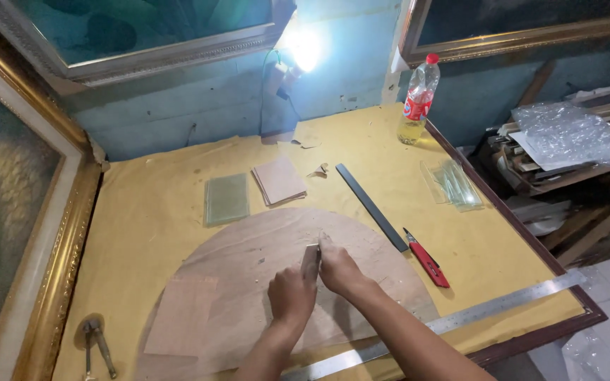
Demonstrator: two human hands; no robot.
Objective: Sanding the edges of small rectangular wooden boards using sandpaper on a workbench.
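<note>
Yellow-covered table [150,212], round brown board [248,268]: left hand [291,295], right hand [339,271] both grip small flat piece [311,261] between them.

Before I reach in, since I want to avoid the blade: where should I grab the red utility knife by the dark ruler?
Take the red utility knife by its red handle, probably from the table's right edge. Its dark tip points up-left toward the dark ruler; the handle end lies nearer you.

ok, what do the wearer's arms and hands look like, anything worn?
Both forearms are bare as far as the frame shows: no sleeves, gloves or watch visible. Left hand and right hand show no rings or markings that I can make out. Upper arms are out of view.
</note>
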